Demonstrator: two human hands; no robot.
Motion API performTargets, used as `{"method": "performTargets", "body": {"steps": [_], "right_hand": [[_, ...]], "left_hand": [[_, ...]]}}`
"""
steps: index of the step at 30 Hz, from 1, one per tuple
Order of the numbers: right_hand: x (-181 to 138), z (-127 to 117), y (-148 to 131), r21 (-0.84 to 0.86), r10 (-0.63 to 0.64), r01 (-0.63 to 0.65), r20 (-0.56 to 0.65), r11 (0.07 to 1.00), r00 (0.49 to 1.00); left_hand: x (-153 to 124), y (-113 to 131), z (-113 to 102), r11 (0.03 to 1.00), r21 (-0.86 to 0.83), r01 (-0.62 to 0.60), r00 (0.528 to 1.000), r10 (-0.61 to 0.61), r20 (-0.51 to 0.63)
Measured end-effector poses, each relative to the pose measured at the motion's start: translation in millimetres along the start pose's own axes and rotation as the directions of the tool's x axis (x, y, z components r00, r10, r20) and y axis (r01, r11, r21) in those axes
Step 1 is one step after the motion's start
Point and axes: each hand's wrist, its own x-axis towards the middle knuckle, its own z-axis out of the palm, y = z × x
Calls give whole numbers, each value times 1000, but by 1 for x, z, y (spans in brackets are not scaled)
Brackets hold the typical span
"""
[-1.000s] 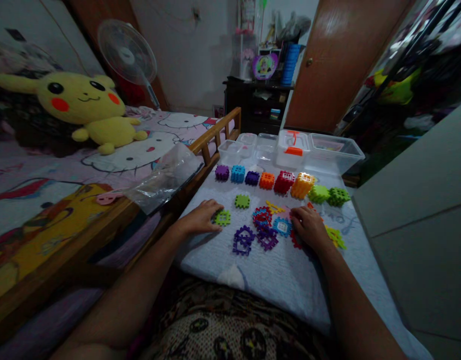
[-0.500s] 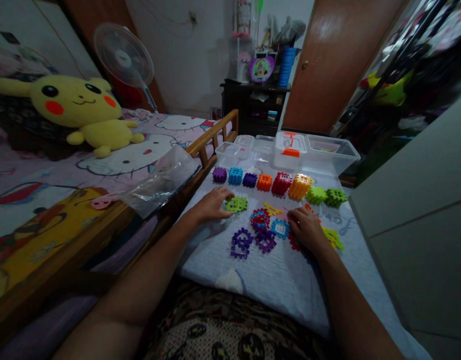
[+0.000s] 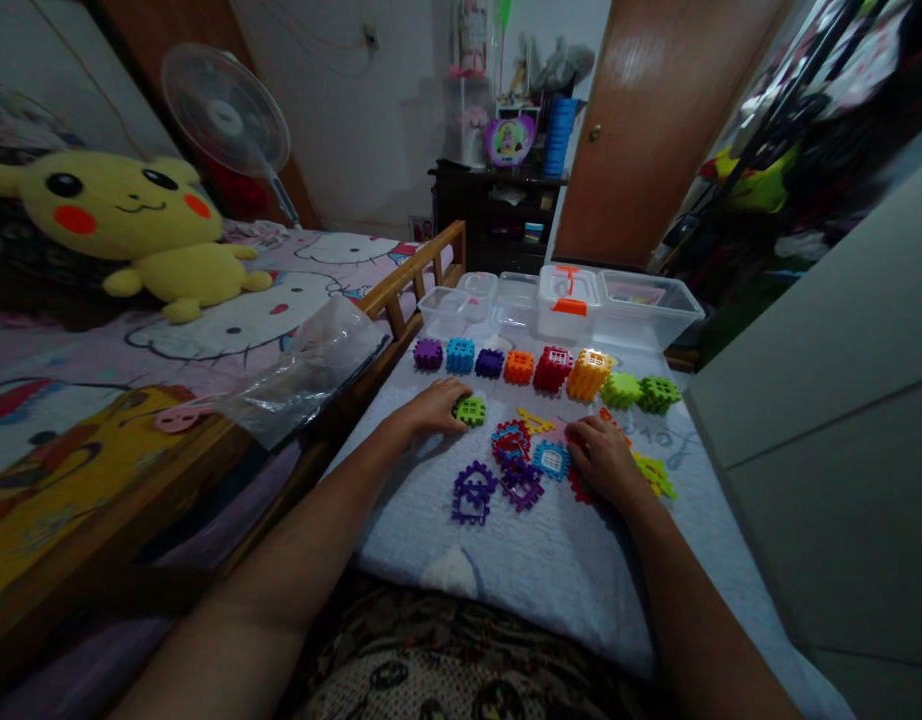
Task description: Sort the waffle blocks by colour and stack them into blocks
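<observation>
My left hand [image 3: 441, 405] has its thumb and fingers closed around the left side of light green square building tiles [image 3: 471, 410], which look stacked. My right hand [image 3: 602, 455] rests low on the cloth with bent fingers apart, and nothing shows in its grasp. Beside its fingertips lies a blue window tile [image 3: 552, 460], and red tiles [image 3: 579, 486] are partly hidden under the palm. Between the hands are red-and-blue tiles [image 3: 510, 440], a yellow piece [image 3: 534, 421] and purple tiles [image 3: 522, 486]. More purple frame tiles [image 3: 472, 494] lie nearer to me.
Behind the hands runs a row of tile stacks sorted by colour, including red [image 3: 553, 370], yellow-orange [image 3: 589, 375] and green [image 3: 659, 394]. Clear plastic boxes [image 3: 648, 305] stand at the far edge. A wooden bed rail [image 3: 412, 277] borders the left; yellow-green tiles [image 3: 654, 474] lie right.
The green tiles at my left hand were spread out wider and now form one compact square. My right hand stays in place, while the whole view has shifted slightly.
</observation>
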Motion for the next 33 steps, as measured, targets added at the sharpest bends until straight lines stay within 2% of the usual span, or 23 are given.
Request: {"method": "performTargets", "body": {"steps": [9,13,17,21,25,29,31,33], "right_hand": [[4,-21,-7,66,4,2,-103,998,995],[22,-29,-29,117,-51,56,-43,992,998],[51,-23,-61,96,-103,97,61,991,993],[78,-6,-88,43,-170,164,241,985,956],[97,7,-106,9,-92,94,308,996,947],[110,15,-118,-50,-57,76,308,996,950],[115,18,-122,-97,-44,81,336,992,941],[120,21,-125,-134,-27,83,372,987,928]], "left_hand": [[11,5,0,1000,-16,-11,1000,11,17],[14,4,3,999,-47,-19,1000,19,-2],[10,-2,9,976,-215,-22,996,4,-84],[0,-10,13,864,-503,-22,993,-40,-113],[-8,-13,15,721,-693,20,982,-146,-123],[-9,-12,18,557,-829,-52,921,-294,-255],[-8,-11,20,523,-849,-79,885,-355,-301],[-8,-10,21,527,-846,-83,869,-377,-320]]}}
